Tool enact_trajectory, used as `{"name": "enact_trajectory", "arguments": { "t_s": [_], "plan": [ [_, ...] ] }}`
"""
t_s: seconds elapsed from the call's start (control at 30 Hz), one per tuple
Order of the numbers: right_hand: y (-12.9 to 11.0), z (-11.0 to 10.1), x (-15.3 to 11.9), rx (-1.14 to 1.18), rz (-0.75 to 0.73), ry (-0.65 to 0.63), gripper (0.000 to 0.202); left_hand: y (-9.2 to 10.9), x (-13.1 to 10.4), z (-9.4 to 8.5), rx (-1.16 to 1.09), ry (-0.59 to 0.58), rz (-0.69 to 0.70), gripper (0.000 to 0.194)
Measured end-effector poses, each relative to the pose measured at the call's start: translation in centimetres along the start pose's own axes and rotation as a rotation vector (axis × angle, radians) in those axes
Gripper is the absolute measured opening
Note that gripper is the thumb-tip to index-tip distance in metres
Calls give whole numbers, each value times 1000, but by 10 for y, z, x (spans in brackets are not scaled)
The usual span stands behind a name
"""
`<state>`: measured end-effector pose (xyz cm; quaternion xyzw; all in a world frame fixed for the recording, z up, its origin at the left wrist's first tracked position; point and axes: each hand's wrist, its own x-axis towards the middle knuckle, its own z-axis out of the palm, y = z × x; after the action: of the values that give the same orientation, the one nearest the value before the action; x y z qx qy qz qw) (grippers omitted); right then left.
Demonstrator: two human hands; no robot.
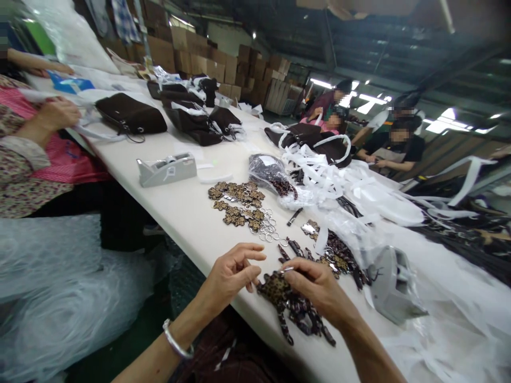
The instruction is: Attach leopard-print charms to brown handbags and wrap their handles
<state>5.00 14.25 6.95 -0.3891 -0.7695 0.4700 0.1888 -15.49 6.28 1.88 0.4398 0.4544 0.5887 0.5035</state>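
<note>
My right hand (317, 284) is closed, thumb and fingers pinching a small metal ring (286, 269) at the top of a leopard-patterned charm. Just below the fingertips lies the charm (275, 287), over a bunch of dark patterned straps (303, 314) near the table edge. My left hand (233, 268) is beside the charm on its left, thumb and index finger apart, with nothing visible between them; its lower fingers are partly curled. Beyond both hands is a pile of flower-shaped leopard-patterned charms (239, 205), with loose key rings (269, 231) at its near end.
Tape dispensers stand at the left (167, 169) and right (393, 290). A plastic bag of dark straps (271, 173) and tangled white strips (315, 170) lie farther back. Dark brown bags (131, 114) occupy the far table. A co-worker's hand (59, 113) is at left; other people work behind.
</note>
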Motion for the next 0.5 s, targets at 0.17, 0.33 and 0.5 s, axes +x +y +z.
{"name": "enact_trajectory", "arguments": {
  "t_s": [0.17,0.33,0.5],
  "plan": [
    [5,-101,-1,-530,57,406,38,-25,5,-18,156,81,-88,22],
    [16,-131,4,-838,-36,565,48,-36,12,-40,402,200,-122,24],
    [32,-53,9,-581,-60,212,25,-47,22,-49,641,198,3,21]
  ]
}}
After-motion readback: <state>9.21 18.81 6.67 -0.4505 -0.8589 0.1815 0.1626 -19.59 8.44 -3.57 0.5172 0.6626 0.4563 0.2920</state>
